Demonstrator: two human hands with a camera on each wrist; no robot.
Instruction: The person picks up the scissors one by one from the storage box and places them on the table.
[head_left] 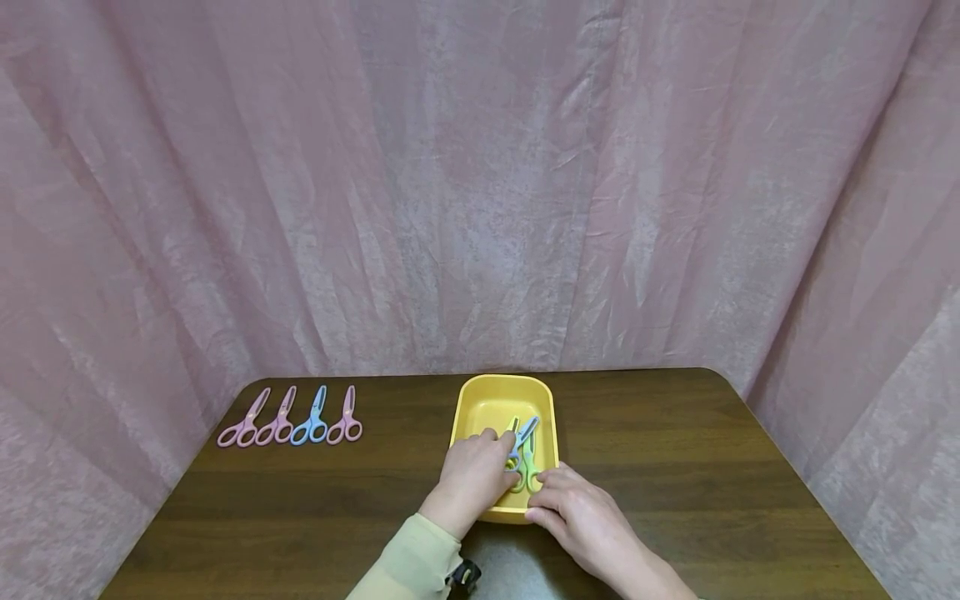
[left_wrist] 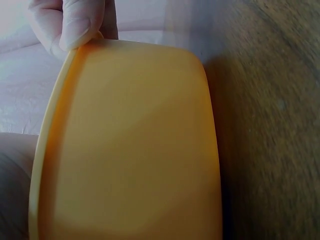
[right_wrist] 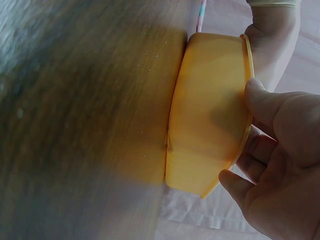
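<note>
1. Dark marks on the blades of the light-blue plastic scissors (head_left: 315, 416), lined up at left among three pink plastic scissors (head_left: 346, 418), are too small to read.
2. The yellow rectangular plastic tray (head_left: 480, 408) stands near the far edge of the brown wood-grain surface (head_left: 675, 467), which stretches rightward to a rounded corner.
3. The right hand (head_left: 585, 512) pinches the tray's near-right corner rim; the right wrist view shows its thumb there.
4. Only the head view shows the pale-blue scissors (head_left: 522, 437) and light-green scissors (head_left: 528, 461) inside.
5. The left hand (head_left: 474, 475) reaches in beside them; whether its grip pinches anything cannot be told.
</note>
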